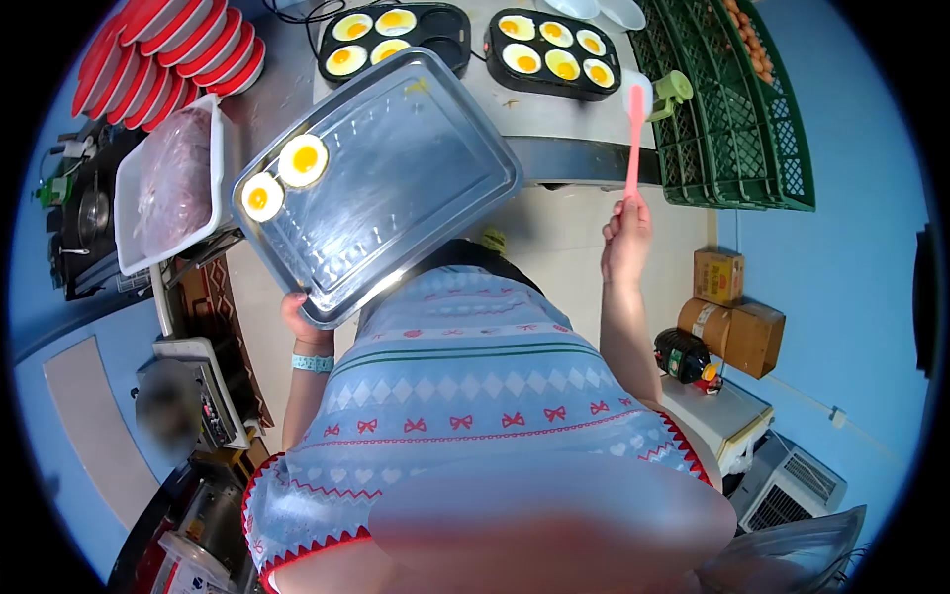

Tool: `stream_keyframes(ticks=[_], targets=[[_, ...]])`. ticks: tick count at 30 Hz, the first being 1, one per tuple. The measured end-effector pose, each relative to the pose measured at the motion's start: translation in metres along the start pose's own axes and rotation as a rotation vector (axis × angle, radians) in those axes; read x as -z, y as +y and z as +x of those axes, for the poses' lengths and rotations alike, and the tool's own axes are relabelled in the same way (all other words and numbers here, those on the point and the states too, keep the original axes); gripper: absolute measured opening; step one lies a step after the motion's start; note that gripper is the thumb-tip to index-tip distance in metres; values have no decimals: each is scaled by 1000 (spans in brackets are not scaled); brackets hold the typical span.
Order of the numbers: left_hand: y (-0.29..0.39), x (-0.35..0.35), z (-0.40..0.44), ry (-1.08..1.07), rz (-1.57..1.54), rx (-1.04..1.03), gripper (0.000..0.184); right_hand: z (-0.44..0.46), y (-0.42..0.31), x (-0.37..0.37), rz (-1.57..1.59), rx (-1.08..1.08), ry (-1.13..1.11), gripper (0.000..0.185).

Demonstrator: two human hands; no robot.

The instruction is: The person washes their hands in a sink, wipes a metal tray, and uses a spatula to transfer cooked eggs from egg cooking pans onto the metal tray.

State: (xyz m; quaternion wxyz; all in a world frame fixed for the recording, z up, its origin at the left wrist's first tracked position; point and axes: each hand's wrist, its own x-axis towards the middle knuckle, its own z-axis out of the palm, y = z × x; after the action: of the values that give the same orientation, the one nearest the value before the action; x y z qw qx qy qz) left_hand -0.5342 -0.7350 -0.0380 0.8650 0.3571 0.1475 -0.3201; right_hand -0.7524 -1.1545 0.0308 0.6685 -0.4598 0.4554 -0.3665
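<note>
My left hand [302, 319] grips the near left corner of a metal tray [396, 188], which hangs tilted in front of my apron. Two fried eggs [303, 159] lie at the tray's left end. In my right hand [626, 243] is a pink spatula [634, 139], its head pointing away from me, close to a white and green cup [668, 96]. Beyond the tray, a black egg pan [453, 38] holds several eggs, and the tray covers part of it. The second egg pan [554, 54] on the right has an egg in each hollow.
Green crates [727, 158] stand at the right, one with brown eggs [750, 45]. Red-rimmed containers [173, 54] are stacked at far left, above a white bin [139, 213] holding a plastic bag. Cardboard boxes [752, 337] and a dark bottle [683, 354] sit lower right.
</note>
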Motion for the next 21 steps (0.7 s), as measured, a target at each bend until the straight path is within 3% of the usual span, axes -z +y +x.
stream_keyframes(ticks=[8, 10, 16, 21], targets=[[-47, -44, 1, 72, -29, -39, 69, 78, -25, 61, -473, 41, 5, 27], [-65, -52, 1, 131, -29, -75, 68, 104, -22, 71, -683, 262, -27, 30], [-111, -66, -8, 207, -51, -155, 64, 162, -28, 80, -837, 466, -123, 31], [-149, -75, -18, 247, -73, -205, 62, 188, -34, 85, -741, 344, -171, 32]])
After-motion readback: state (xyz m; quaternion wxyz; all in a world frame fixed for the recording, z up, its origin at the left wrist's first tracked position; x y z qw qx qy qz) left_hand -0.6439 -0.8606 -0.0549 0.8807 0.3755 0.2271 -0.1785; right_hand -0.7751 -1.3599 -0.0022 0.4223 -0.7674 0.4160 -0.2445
